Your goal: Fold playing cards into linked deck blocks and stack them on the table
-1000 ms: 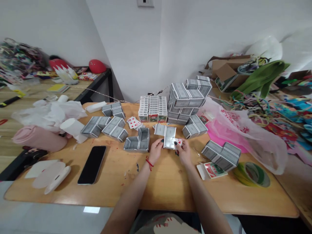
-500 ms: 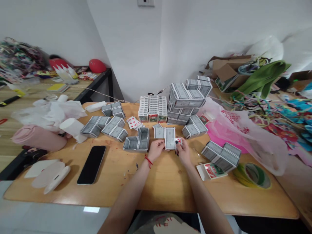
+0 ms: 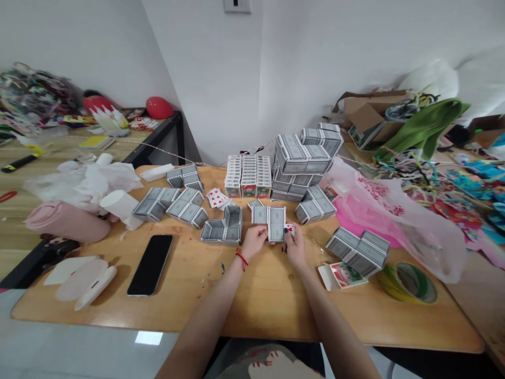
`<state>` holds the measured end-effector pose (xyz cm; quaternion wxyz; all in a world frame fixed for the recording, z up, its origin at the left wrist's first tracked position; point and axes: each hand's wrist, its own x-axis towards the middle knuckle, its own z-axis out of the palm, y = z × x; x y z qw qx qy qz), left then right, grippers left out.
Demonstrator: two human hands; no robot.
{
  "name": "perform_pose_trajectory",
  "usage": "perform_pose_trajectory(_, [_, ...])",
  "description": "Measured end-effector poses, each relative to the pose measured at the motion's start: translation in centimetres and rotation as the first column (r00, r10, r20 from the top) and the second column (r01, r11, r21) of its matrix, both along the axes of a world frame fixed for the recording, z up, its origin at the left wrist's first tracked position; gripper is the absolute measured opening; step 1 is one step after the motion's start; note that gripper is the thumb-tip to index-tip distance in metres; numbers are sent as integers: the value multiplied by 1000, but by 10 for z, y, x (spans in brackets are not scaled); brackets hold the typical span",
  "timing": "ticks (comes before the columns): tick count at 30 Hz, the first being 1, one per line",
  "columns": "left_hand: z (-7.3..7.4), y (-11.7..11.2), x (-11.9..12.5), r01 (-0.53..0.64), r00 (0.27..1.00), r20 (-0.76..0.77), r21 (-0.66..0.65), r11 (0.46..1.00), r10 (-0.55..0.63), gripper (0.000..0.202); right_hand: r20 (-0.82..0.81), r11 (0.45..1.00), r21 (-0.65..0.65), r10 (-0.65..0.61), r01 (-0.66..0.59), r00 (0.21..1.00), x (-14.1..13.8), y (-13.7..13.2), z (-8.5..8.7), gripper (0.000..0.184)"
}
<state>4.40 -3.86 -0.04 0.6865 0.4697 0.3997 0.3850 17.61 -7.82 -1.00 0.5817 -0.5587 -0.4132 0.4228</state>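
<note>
Both hands are at a small piece made of grey-backed playing cards near the table's middle. My left hand pinches its lower left edge. My right hand grips the right side, where a red heart card face shows by the thumb. How the cards join underneath is hidden by my fingers. Just left stands an open L-shaped card box. Behind my hands are loose face-up cards and stacked card packs.
A tower of card blocks rises behind on the right. Nearer lie another card block, an opened card pack and a tape roll. On the left are a black phone, a white case and more card blocks.
The view has shifted very slightly. Both hands keep their hold on the card piece, which has hardly moved.
</note>
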Motion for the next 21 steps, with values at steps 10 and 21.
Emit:
perform_pose_trajectory(10, [-4, 1, -2, -10, 1000, -26, 95, 995, 12, 22, -65, 999, -24, -31, 30, 997, 0, 0, -4, 20])
perform_pose_trajectory(21, [-8, 2, -4, 38, 999, -30, 95, 995, -35, 24, -18, 999, -29, 31, -32, 999, 4, 1, -6, 24])
